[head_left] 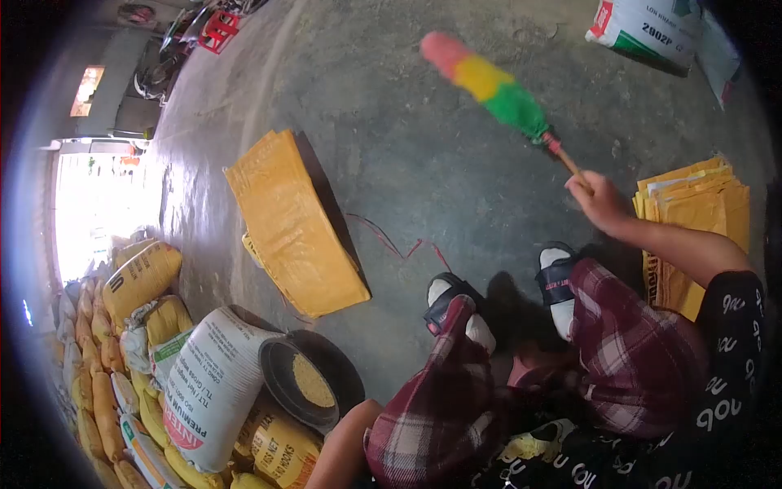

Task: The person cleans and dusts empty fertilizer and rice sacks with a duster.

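While the right hand (599,200) wrapped its fingers around the thin wooden handle (568,161) of a fluffy red, yellow and green duster (495,91) — held out over grey concrete floor (407,167) — the left hand's fingers could not be made out.

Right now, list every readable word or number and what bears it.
"INTER": white sack, lower left
"PREMIUM": same sack
"Net weight": same sack
"NO HOOKS": yellow sack, bottom
"2902P", second digit uncertain: white sack, upper right
Too small or unclear: sandals, shirt, folded yellow stack, remaining sack print.
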Demonstrator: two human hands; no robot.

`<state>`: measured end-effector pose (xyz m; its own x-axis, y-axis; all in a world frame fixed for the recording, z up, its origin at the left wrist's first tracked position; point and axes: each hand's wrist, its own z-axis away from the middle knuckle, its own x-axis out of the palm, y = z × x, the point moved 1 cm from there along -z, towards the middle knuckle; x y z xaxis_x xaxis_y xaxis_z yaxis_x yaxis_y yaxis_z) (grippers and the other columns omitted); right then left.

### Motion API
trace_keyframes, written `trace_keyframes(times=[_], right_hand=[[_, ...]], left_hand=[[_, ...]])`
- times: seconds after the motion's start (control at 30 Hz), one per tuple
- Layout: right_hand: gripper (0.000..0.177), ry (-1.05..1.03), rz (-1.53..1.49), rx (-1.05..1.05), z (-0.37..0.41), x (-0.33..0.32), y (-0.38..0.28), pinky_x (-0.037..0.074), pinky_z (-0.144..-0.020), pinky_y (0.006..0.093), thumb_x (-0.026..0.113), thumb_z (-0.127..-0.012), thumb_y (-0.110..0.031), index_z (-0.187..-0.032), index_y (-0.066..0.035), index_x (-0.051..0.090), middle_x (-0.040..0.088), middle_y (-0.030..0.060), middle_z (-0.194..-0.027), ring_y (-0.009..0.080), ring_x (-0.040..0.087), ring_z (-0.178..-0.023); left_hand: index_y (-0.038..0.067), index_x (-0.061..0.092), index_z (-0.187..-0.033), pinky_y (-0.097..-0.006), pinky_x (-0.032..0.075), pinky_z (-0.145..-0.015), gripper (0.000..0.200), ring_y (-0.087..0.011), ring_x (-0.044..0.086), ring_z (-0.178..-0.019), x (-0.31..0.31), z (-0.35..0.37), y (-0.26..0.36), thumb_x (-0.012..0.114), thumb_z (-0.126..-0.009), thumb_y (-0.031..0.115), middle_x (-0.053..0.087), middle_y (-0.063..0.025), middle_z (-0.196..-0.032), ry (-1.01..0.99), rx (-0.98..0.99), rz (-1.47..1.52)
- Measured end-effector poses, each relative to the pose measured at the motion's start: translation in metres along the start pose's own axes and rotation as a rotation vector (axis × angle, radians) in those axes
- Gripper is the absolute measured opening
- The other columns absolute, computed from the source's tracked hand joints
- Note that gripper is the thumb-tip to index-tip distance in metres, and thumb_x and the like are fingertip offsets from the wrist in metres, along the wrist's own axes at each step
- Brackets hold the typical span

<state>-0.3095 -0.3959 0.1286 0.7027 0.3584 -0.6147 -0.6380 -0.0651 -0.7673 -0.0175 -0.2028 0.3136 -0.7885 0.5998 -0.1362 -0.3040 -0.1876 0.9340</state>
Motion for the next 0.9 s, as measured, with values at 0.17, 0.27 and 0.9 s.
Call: trace_keyframes(times=[0.17,0.27,0.9], right_hand=[[0.016,-0.124,-0.011,-0.095,0.036,0.039,0.020,0.039,-0.052,0.0294,0.057,-0.078,-0.016,-0.080,-0.001,0.058,0.053,0.0078,-0.059,0.0137,0.052,-0.055],[0.020,-0.205,-0.102,-0.027,0.068,0.054,0.031,0.042,-0.055,0.0355,0.058,-0.077,-0.019,-0.077,0.001,0.056,0.056,0.0180,-0.066,0.0321,0.059,-0.067],[0.026,-0.380,0.001,0.473,0.105,0.080,0.036,0.041,-0.067,0.0334,0.057,-0.077,-0.029,-0.088,-0.005,0.058,0.058,0.0125,-0.076,0.0229,0.057,-0.077]], left_hand=[[-0.001,0.060,-0.095,-0.0314,0.046,-0.070,0.031,-0.0195,0.059,-0.077,-0.002,-0.006,-0.017,0.056,-0.079,0.026,0.062,-0.0089,-0.086,0.026,-0.087,0.081],[-0.001,0.060,-0.096,-0.0311,0.046,-0.070,0.031,-0.0191,0.059,-0.078,0.002,-0.006,-0.025,0.056,-0.080,0.026,0.061,-0.0087,-0.087,0.053,-0.103,0.123],[0.000,0.059,-0.099,-0.0293,0.045,-0.072,0.032,-0.0164,0.057,-0.083,0.026,0.043,-0.051,0.053,-0.082,0.027,0.060,-0.0076,-0.093,0.166,-0.140,0.240]])
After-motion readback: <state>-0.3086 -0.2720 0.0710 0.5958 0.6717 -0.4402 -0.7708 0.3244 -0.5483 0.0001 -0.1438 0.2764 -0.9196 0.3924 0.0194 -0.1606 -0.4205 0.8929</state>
